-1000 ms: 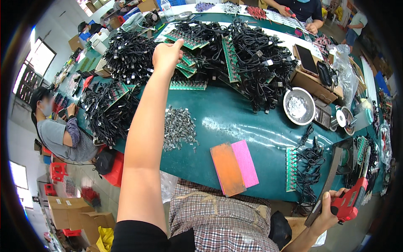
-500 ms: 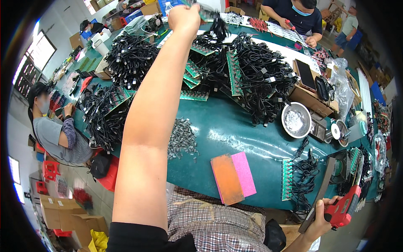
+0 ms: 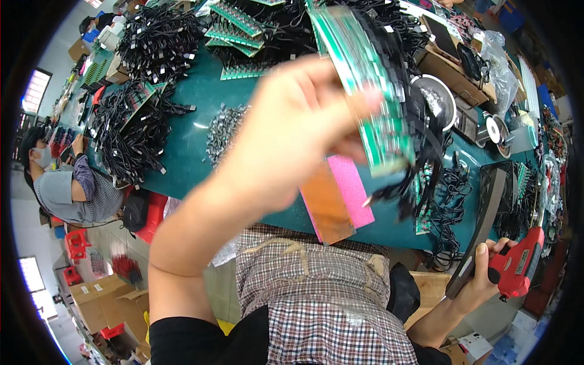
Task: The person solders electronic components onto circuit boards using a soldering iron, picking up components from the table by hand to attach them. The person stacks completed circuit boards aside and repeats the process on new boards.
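Circuit board (image 3: 359, 67) — pinched in left hand (image 3: 298, 121), long axis eleven-to-five; right hand (image 3: 483, 277), five o'clock, fingers round red tool (image 3: 518, 264).

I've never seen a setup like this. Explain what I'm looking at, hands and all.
There is no robot here, just a person's two bare hands. A wide fisheye camera on their head looks down, so straight edges bend near the rim.

The left hand, blurred, grips a green board with black cables hanging off it. The right hand holds a red tool.

On the teal table lie heaps of cables, a pile of small parts, an orange pad partly over a pink pad, and a bowl. At the left, a co-worker sits beside the table.
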Demonstrator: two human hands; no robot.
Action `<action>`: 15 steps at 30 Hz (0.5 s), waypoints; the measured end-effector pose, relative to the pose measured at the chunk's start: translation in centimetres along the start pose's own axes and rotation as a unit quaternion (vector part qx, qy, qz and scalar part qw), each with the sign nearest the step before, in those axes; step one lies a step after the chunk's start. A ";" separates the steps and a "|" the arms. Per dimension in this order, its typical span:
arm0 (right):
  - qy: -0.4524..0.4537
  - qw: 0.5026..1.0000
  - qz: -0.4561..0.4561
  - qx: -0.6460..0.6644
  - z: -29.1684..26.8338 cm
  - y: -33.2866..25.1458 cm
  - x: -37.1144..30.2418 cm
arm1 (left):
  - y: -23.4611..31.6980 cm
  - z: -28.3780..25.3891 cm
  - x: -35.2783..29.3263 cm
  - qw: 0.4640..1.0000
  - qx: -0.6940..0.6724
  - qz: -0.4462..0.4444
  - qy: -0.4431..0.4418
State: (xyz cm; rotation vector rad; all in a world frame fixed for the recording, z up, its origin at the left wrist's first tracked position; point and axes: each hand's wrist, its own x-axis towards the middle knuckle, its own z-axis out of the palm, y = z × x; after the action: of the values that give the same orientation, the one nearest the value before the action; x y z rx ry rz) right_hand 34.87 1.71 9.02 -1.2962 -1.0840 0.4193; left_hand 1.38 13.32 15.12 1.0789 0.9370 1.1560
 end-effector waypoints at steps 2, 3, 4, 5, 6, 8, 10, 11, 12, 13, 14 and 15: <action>-0.012 1.000 -0.007 0.001 0.2 -0.1 0.0 | -2.3 1.0 -1.9 0.993 -0.055 -0.098 -0.033; -0.011 1.000 -0.005 0.001 0.3 -0.2 -0.1 | -3.6 1.5 -2.6 0.990 -0.097 -0.100 -0.027; -0.010 1.000 -0.001 0.000 0.3 -0.3 -0.1 | -4.9 2.2 -3.1 0.985 -0.133 -0.112 -0.017; -0.006 1.000 0.005 0.004 0.4 -0.3 -0.2 | -6.1 2.4 -3.6 0.984 -0.138 -0.113 -0.016; -0.013 1.000 0.004 0.006 0.5 -0.4 -0.3 | -7.3 2.5 -4.1 0.983 -0.160 -0.088 -0.023; -0.018 1.000 0.007 0.020 0.5 -0.5 -0.5 | -9.6 2.4 -5.2 0.978 -0.164 -0.133 -0.002; -0.036 0.999 0.005 0.021 0.7 -0.6 -0.6 | -11.5 1.9 -6.4 0.973 -0.142 -0.176 0.032; -0.040 0.999 0.005 0.030 0.8 -0.7 -0.7 | -12.2 1.7 -7.3 0.974 -0.128 -0.178 0.051; -0.051 0.998 0.001 0.023 1.0 -0.7 -0.8 | -12.7 1.5 -8.1 0.973 -0.111 -0.189 0.073; -0.058 0.998 -0.002 0.024 1.4 -0.8 -1.1 | -13.0 1.1 -8.7 0.968 -0.090 -0.211 0.097; -0.074 0.997 -0.008 0.035 1.8 -0.8 -1.4 | -13.2 0.5 -9.3 0.970 -0.077 -0.216 0.086; -0.080 0.996 0.000 0.043 2.3 -0.8 -1.6 | -13.3 -0.1 -9.7 0.968 -0.059 -0.229 0.079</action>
State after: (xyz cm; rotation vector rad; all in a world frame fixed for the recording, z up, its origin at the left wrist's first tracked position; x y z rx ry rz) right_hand 31.95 1.47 8.88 -1.2026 -1.1875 0.5721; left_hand 2.68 2.90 2.43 0.6316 1.1547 0.9050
